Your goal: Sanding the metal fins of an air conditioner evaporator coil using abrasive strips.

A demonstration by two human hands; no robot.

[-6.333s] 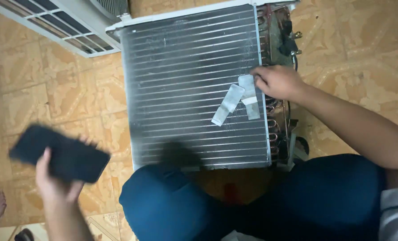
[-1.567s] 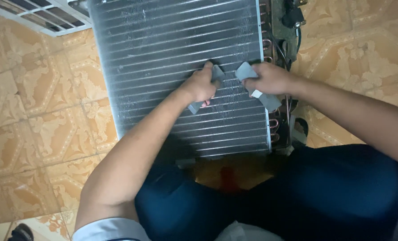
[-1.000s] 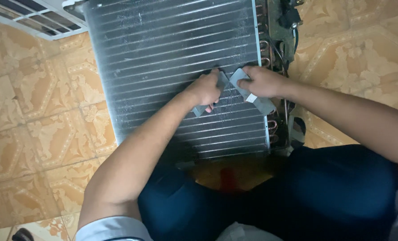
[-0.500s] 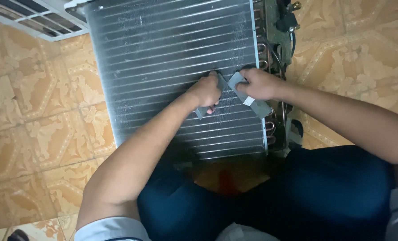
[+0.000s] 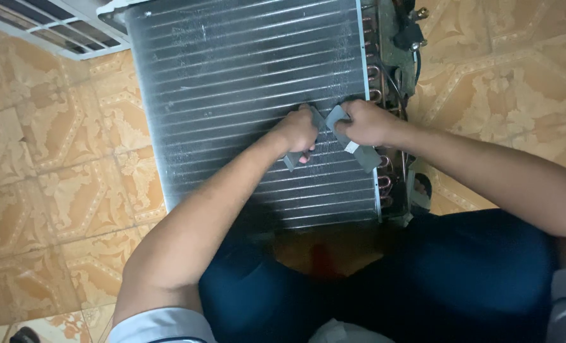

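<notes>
A finned metal coil panel (image 5: 232, 82) of an air conditioner lies on the tiled floor in front of my knees. My left hand (image 5: 297, 130) and my right hand (image 5: 365, 122) meet over its right part. Each pinches a grey strip of tape or foam (image 5: 359, 151). The right hand's piece hangs down toward the panel's right edge; the left hand's piece (image 5: 291, 159) sticks out below its fingers. The two strips touch between the hands.
Copper tube bends and dark fittings (image 5: 397, 38) run along the panel's right side. A white louvred cover (image 5: 48, 28) lies at the top left. Patterned orange floor tiles (image 5: 48, 178) surround the panel. My legs in dark blue trousers (image 5: 460, 273) fill the bottom.
Six seconds ago my left hand held a dark flat object out to the left; now it is on the grey strip beside the right hand. Over the last second both hands have stayed close together.
</notes>
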